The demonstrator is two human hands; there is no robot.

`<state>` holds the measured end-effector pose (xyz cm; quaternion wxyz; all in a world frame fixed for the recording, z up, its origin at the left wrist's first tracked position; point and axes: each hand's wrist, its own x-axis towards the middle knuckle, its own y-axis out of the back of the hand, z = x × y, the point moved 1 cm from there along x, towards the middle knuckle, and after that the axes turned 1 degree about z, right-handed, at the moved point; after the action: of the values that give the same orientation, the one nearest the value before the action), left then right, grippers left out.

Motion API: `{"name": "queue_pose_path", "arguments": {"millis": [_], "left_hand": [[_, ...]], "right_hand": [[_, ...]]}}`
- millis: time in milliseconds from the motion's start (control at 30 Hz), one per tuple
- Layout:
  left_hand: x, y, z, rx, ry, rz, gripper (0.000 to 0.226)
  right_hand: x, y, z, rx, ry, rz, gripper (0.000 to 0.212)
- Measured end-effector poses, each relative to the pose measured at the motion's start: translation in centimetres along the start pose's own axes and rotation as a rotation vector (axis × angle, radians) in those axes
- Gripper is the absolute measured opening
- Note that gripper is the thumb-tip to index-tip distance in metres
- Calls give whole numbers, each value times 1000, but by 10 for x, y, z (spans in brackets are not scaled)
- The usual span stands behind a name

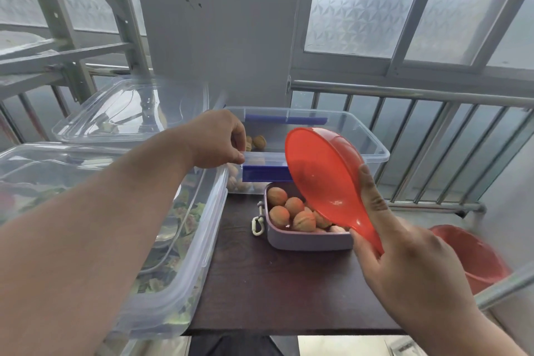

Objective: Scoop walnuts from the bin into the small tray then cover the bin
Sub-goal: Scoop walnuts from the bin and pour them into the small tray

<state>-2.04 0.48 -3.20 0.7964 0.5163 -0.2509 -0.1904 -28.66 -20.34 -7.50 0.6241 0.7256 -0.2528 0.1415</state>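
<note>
In the head view, a red scoop (323,179) is gripped by its handle in the right hand (404,266), fingers closed around it, and is held tilted, bowl upward, over the small tray (306,240). The tray is seen on the dark table (274,298), filled with walnuts (294,211), just in front of the clear bin (361,141). The near rim of the bin is pinched by the left hand (216,139). A few walnuts are left inside the bin. A clear lid (121,113) is propped to the left, above another clear box (161,240).
</note>
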Motion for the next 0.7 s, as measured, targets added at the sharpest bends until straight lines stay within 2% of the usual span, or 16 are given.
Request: {"name": "queue_pose_path", "arguments": {"millis": [167, 400, 467, 567, 700], "left_hand": [[0, 0, -1, 2, -1, -8, 8], [0, 0, 0, -8, 5, -14, 8], [-1, 0, 1, -9, 5, -15, 8], [-1, 1, 1, -17, 7, -16, 8], [-1, 0, 0, -16, 16, -16, 8]], "right_hand": [[0, 0, 6, 1, 5, -10, 113], [-2, -7, 20, -6, 69, 74, 112], [0, -6, 25, 85, -19, 70, 113], [16, -4, 31, 363, -227, 43, 105], [56, -5, 41, 501, -293, 57, 94]]}}
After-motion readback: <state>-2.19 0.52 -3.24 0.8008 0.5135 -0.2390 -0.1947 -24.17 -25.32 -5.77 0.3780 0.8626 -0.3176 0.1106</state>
